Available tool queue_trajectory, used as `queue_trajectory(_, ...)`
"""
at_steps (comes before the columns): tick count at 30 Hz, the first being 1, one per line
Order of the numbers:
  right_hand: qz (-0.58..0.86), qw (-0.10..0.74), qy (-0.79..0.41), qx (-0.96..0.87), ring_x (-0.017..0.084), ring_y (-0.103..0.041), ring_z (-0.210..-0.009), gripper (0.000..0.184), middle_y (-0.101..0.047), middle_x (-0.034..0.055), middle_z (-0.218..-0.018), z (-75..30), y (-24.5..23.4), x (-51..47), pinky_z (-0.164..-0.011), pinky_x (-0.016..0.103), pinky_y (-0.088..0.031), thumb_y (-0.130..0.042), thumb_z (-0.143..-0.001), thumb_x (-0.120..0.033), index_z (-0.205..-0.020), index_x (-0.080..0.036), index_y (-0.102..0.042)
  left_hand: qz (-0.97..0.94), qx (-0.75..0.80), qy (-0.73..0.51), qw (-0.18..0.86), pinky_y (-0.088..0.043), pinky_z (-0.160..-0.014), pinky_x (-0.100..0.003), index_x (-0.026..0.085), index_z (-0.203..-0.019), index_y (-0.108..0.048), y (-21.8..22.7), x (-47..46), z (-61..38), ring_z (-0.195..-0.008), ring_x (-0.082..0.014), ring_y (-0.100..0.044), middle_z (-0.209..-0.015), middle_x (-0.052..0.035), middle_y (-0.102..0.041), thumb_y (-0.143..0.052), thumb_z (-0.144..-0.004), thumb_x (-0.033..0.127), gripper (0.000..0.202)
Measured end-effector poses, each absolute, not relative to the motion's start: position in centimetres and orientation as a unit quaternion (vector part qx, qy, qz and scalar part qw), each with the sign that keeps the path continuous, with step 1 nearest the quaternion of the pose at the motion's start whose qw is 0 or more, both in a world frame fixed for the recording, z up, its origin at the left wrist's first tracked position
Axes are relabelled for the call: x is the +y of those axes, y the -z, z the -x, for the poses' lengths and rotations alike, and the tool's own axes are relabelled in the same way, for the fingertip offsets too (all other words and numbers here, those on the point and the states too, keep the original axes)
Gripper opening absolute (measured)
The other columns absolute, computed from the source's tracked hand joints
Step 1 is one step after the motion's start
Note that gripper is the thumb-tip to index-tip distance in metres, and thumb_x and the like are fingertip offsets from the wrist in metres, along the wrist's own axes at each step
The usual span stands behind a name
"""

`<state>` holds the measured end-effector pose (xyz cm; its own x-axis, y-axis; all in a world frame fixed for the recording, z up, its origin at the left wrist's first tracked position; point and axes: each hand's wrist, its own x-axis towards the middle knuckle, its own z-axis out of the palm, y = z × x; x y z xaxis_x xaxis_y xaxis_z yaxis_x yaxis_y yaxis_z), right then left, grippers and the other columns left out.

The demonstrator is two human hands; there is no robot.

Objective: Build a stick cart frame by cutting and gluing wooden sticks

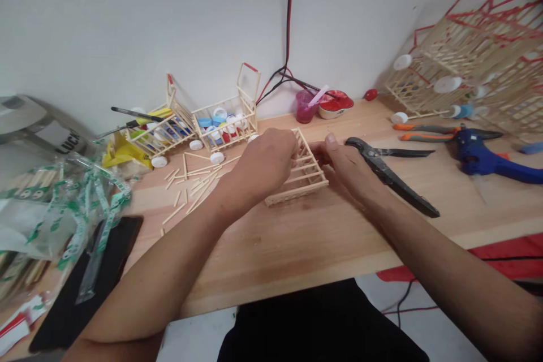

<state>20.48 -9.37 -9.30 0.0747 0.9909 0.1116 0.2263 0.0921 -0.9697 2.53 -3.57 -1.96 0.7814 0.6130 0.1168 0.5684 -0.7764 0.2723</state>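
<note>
A small basket built of thin wooden sticks lies on the wooden table in front of me. My left hand is closed over its left side, fingers curled down and mostly hidden, so what they pinch cannot be seen. On the other side, my right hand holds the basket's right edge with its fingers, thumb raised. Loose cut sticks are scattered left of my left hand. Just right of my right hand lie black-handled cutters.
Behind stand two stick carts filled with bottle caps. A purple cup and a bowl of red paint sit by the wall. Rightward are orange-handled pliers, a blue glue gun and stacked carts. A black phone-like slab lies left.
</note>
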Motion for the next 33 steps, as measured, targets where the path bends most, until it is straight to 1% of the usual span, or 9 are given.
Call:
queue_trajectory(9,0.555,0.479,-0.375,-0.567,0.027,-0.069,-0.105,0.071,-0.077,0.0056,-0.104,-20.7,9.5,-9.3,-0.094,0.040,-0.051,-0.027,-0.096,-0.071,-0.105,-0.023,-0.078,-0.935,0.317,-0.104,0.119,-0.038,-0.068,-0.031,0.015,-0.078,-0.068,2.0,-3.7,-2.6,-0.068,-0.0161,-0.054,-0.073,-0.0061,-0.067,-0.049,-0.087,0.016,0.021)
queue_trajectory(13,0.574,0.475,-0.352,-0.566,0.028,-0.069,-0.103,0.070,-0.078,0.0055,-0.104,-21.1,10.0,-9.2,-0.091,0.041,-0.052,-0.026,-0.096,-0.070,-0.110,-0.024,-0.077,-0.933,0.317,-0.126,0.117,-0.040,-0.072,-0.031,0.016,-0.075,-0.069,0.5,-3.3,-2.1,-0.074,-0.0172,-0.056,-0.073,-0.0058,-0.066,-0.050,-0.090,0.020,0.024)
queue_trajectory(17,0.604,0.519,-0.259,-0.547,0.029,-0.067,-0.108,0.062,-0.073,0.0098,-0.119,-21.7,10.0,-9.1,-0.088,0.045,-0.051,-0.029,-0.099,-0.063,-0.121,-0.023,-0.072,-0.911,0.369,-0.165,0.079,-0.039,-0.074,-0.032,0.016,-0.070,-0.069,-2.2,-2.6,-0.8,-0.073,-0.0176,-0.056,-0.064,-0.0047,-0.061,-0.049,-0.091,0.024,0.030)
queue_trajectory(20,0.597,0.531,-0.161,-0.579,0.029,-0.062,-0.120,0.057,-0.069,0.0094,-0.128,-21.4,8.8,-9.9,-0.093,0.048,-0.050,-0.026,-0.103,-0.055,-0.129,-0.025,-0.066,-0.888,0.411,-0.192,0.074,-0.037,-0.071,-0.032,0.016,-0.072,-0.071,-3.7,-2.2,0.3,-0.073,-0.0173,-0.055,-0.061,-0.0042,-0.058,-0.051,-0.091,0.025,0.029)
queue_trajectory(22,0.584,0.495,-0.090,-0.637,0.028,-0.055,-0.130,0.053,-0.063,0.0078,-0.137,-20.8,7.7,-11.0,-0.100,0.049,-0.047,-0.024,-0.104,-0.049,-0.138,-0.028,-0.060,-0.879,0.423,-0.204,0.085,-0.036,-0.071,-0.031,0.017,-0.075,-0.072,-4.2,-2.2,0.8,-0.073,-0.0170,-0.054,-0.061,-0.0034,-0.056,-0.051,-0.091,0.025,0.027)
queue_trajectory(25,0.544,0.377,0.009,-0.749,0.028,-0.040,-0.144,0.053,-0.049,0.0083,-0.153,-19.3,6.7,-12.8,-0.114,0.054,-0.034,-0.027,-0.104,-0.044,-0.153,-0.030,-0.040,-0.869,0.433,-0.217,0.099,-0.034,-0.072,-0.031,0.018,-0.075,-0.072,-4.4,-2.3,1.3,-0.073,-0.0152,-0.050,-0.058,-0.0014,-0.050,-0.052,-0.091,0.023,0.026)
queue_trajectory(28,0.511,0.287,0.048,-0.809,0.028,-0.032,-0.148,0.061,-0.041,0.0084,-0.158,-17.7,6.9,-14.2,-0.117,0.058,-0.028,-0.032,-0.102,-0.044,-0.160,-0.032,-0.019,-0.872,0.428,-0.223,0.085,-0.031,-0.070,-0.031,0.017,-0.068,-0.070,-4.4,-2.4,1.5,-0.069,-0.0125,-0.044,-0.056,-0.0002,-0.043,-0.051,-0.091,0.022,0.031)
queue_trajectory(30,0.509,0.244,0.063,-0.823,0.028,-0.030,-0.149,0.065,-0.037,0.0094,-0.160,-16.8,7.4,-14.6,-0.118,0.058,-0.025,-0.032,-0.102,-0.045,-0.162,-0.030,-0.012,-0.880,0.416,-0.219,0.075,-0.028,-0.068,-0.031,0.015,-0.065,-0.069,-4.5,-2.4,1.6,-0.066,-0.0112,-0.040,-0.056,0.0002,-0.041,-0.051,-0.092,0.023,0.033)
queue_trajectory(33,0.517,0.210,0.087,-0.826,0.029,-0.028,-0.150,0.068,-0.034,0.0120,-0.161,-16.1,8.0,-14.8,-0.119,0.058,-0.022,-0.032,-0.102,-0.046,-0.162,-0.026,-0.008,-0.883,0.411,-0.216,0.068,-0.025,-0.065,-0.031,0.016,-0.061,-0.067,-4.5,-2.5,1.7,-0.062,-0.0103,-0.035,-0.054,0.0012,-0.035,-0.052,-0.092,0.024,0.035)
